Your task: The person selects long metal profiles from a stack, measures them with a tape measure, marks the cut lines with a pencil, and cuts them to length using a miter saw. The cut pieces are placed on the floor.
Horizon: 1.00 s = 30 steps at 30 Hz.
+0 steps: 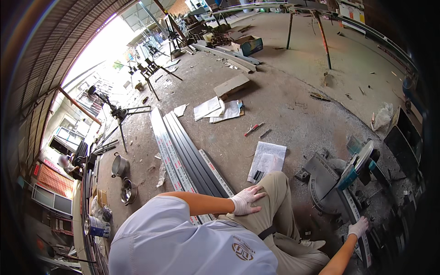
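Observation:
My left hand point(247, 200), in a white glove, lies flat on my bent knee with its fingers apart and nothing in it. At the lower right my right hand point(358, 227), also white-gloved, is closed over a long metal profile point(365, 251) wrapped in printed film. The profile's far end reaches the table of a teal mitre saw point(352, 172), whose round base point(321, 183) stands on the floor. The saw head is above the base, just beyond my right hand. Part of my right hand's grip is hidden.
Long metal profiles point(183, 151) lie on the floor left of my knee. Ahead are paper sheets point(268, 158), a red marker point(253, 129) and a cardboard piece point(231, 85). Metal pots point(120, 165) stand at left. Metal shavings and offcuts litter the floor around the saw.

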Available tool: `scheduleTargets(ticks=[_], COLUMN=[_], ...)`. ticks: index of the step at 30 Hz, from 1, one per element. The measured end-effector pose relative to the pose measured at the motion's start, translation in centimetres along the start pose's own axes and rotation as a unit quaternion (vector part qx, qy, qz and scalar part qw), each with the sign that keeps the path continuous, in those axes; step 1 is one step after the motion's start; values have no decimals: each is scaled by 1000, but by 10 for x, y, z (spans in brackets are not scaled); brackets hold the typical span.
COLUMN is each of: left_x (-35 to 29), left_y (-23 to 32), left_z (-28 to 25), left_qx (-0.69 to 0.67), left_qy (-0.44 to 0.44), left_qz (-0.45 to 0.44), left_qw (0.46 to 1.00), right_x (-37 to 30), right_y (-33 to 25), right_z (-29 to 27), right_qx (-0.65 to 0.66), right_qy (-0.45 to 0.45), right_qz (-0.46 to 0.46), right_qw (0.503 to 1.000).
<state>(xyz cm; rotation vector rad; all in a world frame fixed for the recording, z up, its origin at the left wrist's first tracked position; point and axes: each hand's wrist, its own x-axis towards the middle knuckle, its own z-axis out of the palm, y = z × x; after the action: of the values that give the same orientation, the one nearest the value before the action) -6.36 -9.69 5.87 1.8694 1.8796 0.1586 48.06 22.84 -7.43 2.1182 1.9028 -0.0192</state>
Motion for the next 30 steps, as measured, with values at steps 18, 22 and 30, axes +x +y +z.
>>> scheduleTargets(ticks=[18,22,30], left_x=[-21,-18,-22], left_y=[10,0,-17], left_z=[-27,14,5], left_qx=[-85,-95,-144], left_qy=[66,98,90], left_qz=[9,60,58], left_qw=[994,989,984], right_x=[-144,-166,-200], right_y=[49,70,80], right_z=[-44,-78,-159], right_qx=[75,-107,-223], right_qy=[-69,-122,-196], right_qz=[-100,-25,22], right_qw=[990,986,955])
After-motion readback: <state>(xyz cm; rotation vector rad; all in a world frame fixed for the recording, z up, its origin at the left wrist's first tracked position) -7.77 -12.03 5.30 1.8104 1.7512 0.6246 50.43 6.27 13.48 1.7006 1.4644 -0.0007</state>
